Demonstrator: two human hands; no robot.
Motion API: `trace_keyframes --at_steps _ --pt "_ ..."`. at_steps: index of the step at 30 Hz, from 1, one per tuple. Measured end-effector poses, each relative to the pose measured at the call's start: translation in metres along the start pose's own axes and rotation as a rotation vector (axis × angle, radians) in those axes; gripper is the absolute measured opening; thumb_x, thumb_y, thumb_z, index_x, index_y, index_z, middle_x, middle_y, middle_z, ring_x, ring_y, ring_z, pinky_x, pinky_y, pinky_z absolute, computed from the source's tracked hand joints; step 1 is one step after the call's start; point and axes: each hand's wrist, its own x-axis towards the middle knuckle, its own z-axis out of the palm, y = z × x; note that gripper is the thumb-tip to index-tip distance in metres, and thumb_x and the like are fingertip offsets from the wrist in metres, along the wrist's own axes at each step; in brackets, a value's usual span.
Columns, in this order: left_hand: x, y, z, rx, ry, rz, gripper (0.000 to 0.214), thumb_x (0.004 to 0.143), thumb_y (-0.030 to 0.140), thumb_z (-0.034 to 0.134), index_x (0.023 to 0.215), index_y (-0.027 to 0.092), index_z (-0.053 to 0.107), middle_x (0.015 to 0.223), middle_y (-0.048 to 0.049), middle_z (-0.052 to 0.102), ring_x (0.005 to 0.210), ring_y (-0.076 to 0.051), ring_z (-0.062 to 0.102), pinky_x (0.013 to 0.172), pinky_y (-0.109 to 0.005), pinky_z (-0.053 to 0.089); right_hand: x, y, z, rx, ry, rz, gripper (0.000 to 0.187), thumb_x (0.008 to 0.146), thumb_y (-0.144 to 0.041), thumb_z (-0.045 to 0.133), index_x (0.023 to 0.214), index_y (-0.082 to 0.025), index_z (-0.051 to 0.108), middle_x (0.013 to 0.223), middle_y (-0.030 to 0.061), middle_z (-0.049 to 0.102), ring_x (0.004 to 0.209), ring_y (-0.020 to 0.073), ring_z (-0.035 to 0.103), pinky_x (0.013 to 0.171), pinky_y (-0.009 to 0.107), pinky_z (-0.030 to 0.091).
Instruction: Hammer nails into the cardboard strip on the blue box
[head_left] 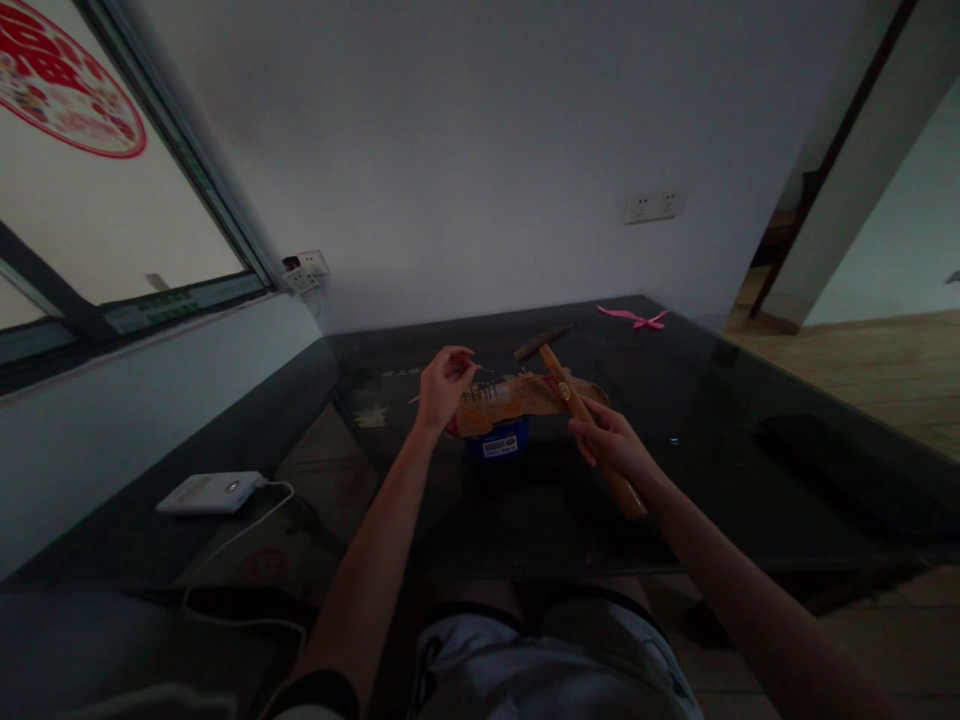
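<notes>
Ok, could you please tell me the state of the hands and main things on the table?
Hammer: raised, gripped in the right hand
Left hand: pinched, apparently holding a thin nail
Nails: standing in a row
Brown piece: bent, over the blue container
White device: lying flat, cable connected
Pink ribbon: apparently knotted

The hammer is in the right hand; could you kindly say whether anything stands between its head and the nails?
Possibly the left hand: its fingertips, holding a thin piece, show close by the nails. Nothing else visible stands between nails and hammer head.
</notes>
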Motion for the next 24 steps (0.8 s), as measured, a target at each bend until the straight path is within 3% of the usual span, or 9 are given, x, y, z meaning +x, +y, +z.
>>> trace_keyframes --at_steps 3,6,13,24 --pt "0.005 0.001 0.023 0.097 -0.041 0.083 0.023 0.075 0.009 0.057 0.097 0.017 0.058 0.08 -0.0008 0.061 0.075 -0.011 0.061 0.073 -0.023 0.05 0.002 0.004 -0.001 0.007 0.005 -0.008 0.067 0.069 -0.033 0.064 0.128 -0.01 0.044 0.053 -0.0089 0.046 0.031 0.006 0.04 0.03 0.02 0.027" --pt "0.002 -0.002 0.032 0.192 -0.054 0.15 0.029 0.074 0.005 0.055 0.101 0.018 0.057 0.081 -0.0004 0.061 0.077 -0.011 0.06 0.076 -0.024 0.049 0.003 0.008 -0.001 -0.004 0.013 -0.019 0.064 0.069 -0.032 0.063 0.128 -0.012 0.045 0.051 -0.0093 0.045 0.031 0.0061 0.04 0.03 0.02 0.027" --pt "-0.008 -0.007 0.031 0.258 -0.131 0.167 0.03 0.075 0.006 0.056 0.102 0.019 0.057 0.082 -0.0004 0.061 0.078 -0.012 0.06 0.076 -0.025 0.047 0.003 0.01 0.001 0.006 0.0 -0.008 0.065 0.069 -0.031 0.064 0.128 -0.012 0.045 0.054 -0.0086 0.048 0.031 0.0056 0.041 0.03 0.02 0.028" --pt "-0.007 0.003 0.027 0.367 -0.301 0.242 0.033 0.077 0.006 0.052 0.107 0.019 0.057 0.088 -0.0022 0.06 0.083 -0.014 0.057 0.079 -0.027 0.044 0.0 0.006 0.002 -0.044 -0.016 -0.001 0.061 0.072 -0.033 0.063 0.126 -0.014 0.045 0.053 -0.0092 0.046 0.032 0.0062 0.042 0.029 0.019 0.029"
